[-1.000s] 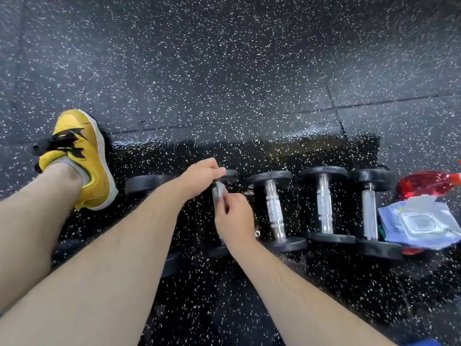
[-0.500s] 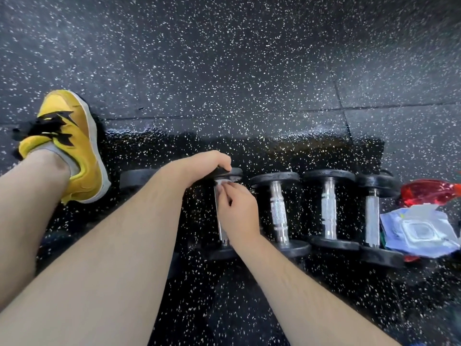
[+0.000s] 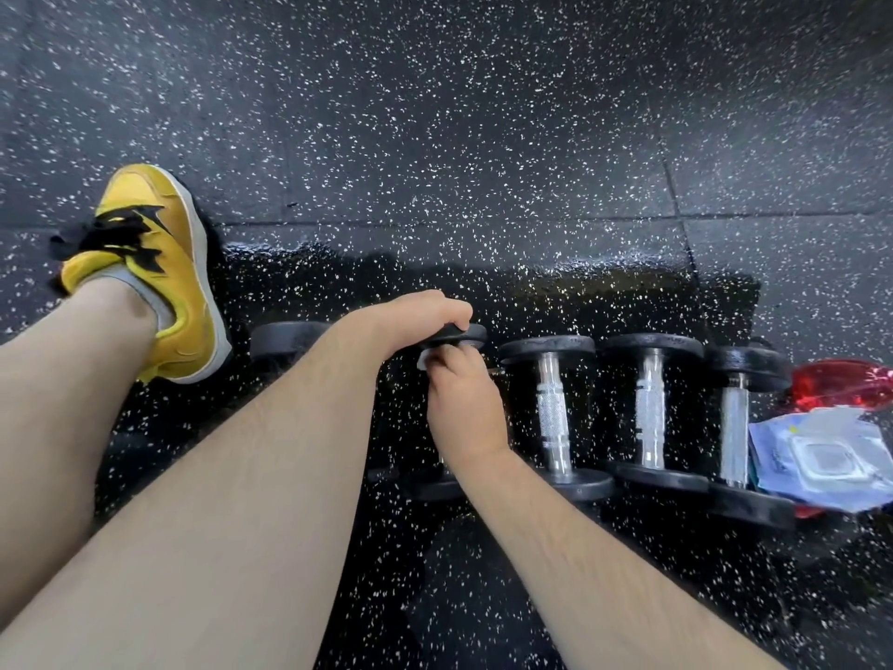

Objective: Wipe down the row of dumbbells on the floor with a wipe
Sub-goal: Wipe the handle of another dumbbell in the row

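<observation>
A row of black dumbbells with chrome handles lies on the speckled rubber floor. My left hand (image 3: 415, 319) grips the far black head (image 3: 471, 337) of one dumbbell in the middle of the row. My right hand (image 3: 461, 403) holds a white wipe (image 3: 425, 357) against the top of that dumbbell's handle, just under the head; the hand hides most of the handle. Three more dumbbells (image 3: 551, 413) (image 3: 650, 408) (image 3: 734, 427) lie to the right. Another dumbbell (image 3: 285, 336) at the left is mostly behind my left forearm.
A pale wipes packet (image 3: 821, 456) lies at the right end of the row on top of a red spray bottle (image 3: 841, 382). My leg with a yellow shoe (image 3: 159, 268) rests at the left. The floor around the dumbbells looks wet and dark.
My left hand has moved from the handle top onto the far head and closed on it. My right hand has slid the wipe up the handle toward that head.
</observation>
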Tool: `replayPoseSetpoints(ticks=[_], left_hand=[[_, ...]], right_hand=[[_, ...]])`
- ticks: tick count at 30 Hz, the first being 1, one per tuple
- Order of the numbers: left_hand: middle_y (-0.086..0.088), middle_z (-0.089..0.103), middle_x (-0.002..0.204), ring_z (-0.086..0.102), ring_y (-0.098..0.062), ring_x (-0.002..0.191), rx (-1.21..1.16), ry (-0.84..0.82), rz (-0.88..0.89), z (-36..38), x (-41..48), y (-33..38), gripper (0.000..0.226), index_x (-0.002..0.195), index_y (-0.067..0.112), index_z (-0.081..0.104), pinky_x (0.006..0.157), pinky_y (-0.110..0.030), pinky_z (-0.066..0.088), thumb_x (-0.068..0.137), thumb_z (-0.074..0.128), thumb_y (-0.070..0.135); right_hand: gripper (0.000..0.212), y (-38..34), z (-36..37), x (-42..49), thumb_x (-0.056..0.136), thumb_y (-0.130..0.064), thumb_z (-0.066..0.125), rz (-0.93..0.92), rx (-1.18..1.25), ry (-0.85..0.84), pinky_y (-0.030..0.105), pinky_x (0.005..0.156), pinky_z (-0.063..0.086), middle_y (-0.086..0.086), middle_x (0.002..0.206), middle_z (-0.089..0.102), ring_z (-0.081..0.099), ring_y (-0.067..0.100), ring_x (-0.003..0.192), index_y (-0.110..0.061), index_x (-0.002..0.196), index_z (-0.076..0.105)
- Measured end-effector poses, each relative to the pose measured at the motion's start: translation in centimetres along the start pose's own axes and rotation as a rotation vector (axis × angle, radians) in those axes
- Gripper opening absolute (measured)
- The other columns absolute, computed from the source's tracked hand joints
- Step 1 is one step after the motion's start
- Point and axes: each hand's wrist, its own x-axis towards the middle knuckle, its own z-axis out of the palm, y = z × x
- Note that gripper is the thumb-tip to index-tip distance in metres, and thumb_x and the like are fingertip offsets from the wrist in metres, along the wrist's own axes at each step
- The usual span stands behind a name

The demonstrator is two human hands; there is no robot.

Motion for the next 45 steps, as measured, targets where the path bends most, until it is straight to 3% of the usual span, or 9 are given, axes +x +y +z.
replayPoseSetpoints(ticks=[5,9,13,16,21,25,31,36,45], left_hand=[[-0.002,0.049,0.089,0.044,-0.022,0.081,0.010,0.009,-0.026,-0.1,0.2,0.0,0.022,0.086,0.017,0.050,0.075,-0.038,0.034,0.084,0.059,0.036],[-0.002,0.052,0.090,0.047,-0.022,0.080,0.027,0.010,-0.033,0.2,0.3,0.1,0.032,0.085,0.018,0.050,0.076,-0.039,0.036,0.072,0.060,0.046],[-0.003,0.052,0.084,0.046,-0.023,0.077,0.037,0.007,-0.023,0.2,0.2,0.1,0.023,0.080,0.017,0.050,0.074,-0.038,0.035,0.083,0.060,0.037],[-0.002,0.050,0.084,0.044,-0.022,0.077,0.040,0.016,-0.021,0.1,0.1,0.0,0.024,0.081,0.018,0.048,0.073,-0.038,0.033,0.081,0.060,0.038],[0.001,0.054,0.094,0.048,-0.020,0.087,0.042,0.027,-0.001,0.4,0.8,-0.4,0.027,0.090,0.019,0.054,0.079,-0.037,0.035,0.078,0.061,0.042],[0.015,0.062,0.123,0.054,-0.011,0.116,0.076,0.005,0.011,0.3,1.0,-1.6,0.052,0.109,0.039,0.070,0.106,-0.038,0.039,0.075,0.063,0.077],[0.015,0.068,0.115,0.058,-0.009,0.115,0.057,0.031,0.060,0.3,0.8,-2.0,0.041,0.101,0.036,0.077,0.109,-0.032,0.038,0.091,0.055,0.069],[0.017,0.071,0.105,0.059,0.000,0.102,-0.004,0.033,0.058,-0.3,0.6,-2.5,0.034,0.096,0.035,0.077,0.086,-0.022,0.038,0.092,0.059,0.062],[0.012,0.070,0.102,0.059,-0.008,0.106,0.065,0.026,0.070,-0.1,1.3,-2.6,0.036,0.082,0.036,0.074,0.098,-0.032,0.039,0.091,0.056,0.065]], right_hand=[[0.020,-0.1,-1.7,-0.7,0.067,-0.007,0.071,-0.354,-0.358,-0.212,0.036,0.092,0.052,0.006,0.093,0.072,0.061,0.028,0.105,-0.010,0.086,0.078],[0.017,-1.7,-2.7,0.7,0.062,-0.012,0.060,-0.277,-0.570,-0.416,0.037,0.089,0.051,0.002,0.065,0.065,0.062,0.030,0.090,-0.015,0.066,0.076],[0.023,-2.1,-2.4,-0.1,0.082,-0.006,0.056,-0.372,-0.546,-0.442,0.042,0.102,0.045,0.006,0.087,0.068,0.055,0.033,0.106,-0.012,0.090,0.076],[0.027,-0.8,-2.8,-0.2,0.090,-0.001,0.052,-0.131,-0.198,-0.277,0.034,0.089,0.047,0.005,0.120,0.059,0.048,0.027,0.110,-0.010,0.108,0.070],[0.022,-0.4,-2.7,0.3,0.093,-0.005,0.052,0.296,0.318,0.005,0.033,0.079,0.048,-0.001,0.100,0.066,0.057,0.018,0.090,-0.008,0.094,0.073],[0.022,-0.9,-3.3,-1.2,0.095,-0.008,0.057,0.581,0.512,0.037,0.018,0.084,0.045,-0.011,0.104,0.067,0.058,0.005,0.095,-0.018,0.104,0.074],[0.017,-0.8,-2.4,0.6,0.092,-0.017,0.067,0.765,0.718,0.123,0.022,0.089,0.051,-0.010,0.101,0.072,0.065,0.004,0.093,-0.019,0.106,0.078],[0.016,-0.2,-1.7,-0.8,0.091,-0.019,0.071,0.816,0.795,0.048,0.001,0.070,0.042,-0.015,0.102,0.072,0.062,-0.005,0.090,-0.021,0.105,0.078],[0.012,0.3,-2.6,-1.3,0.092,-0.024,0.072,0.793,0.748,-0.009,0.016,0.078,0.049,-0.015,0.092,0.071,0.065,0.003,0.088,-0.018,0.099,0.079]])
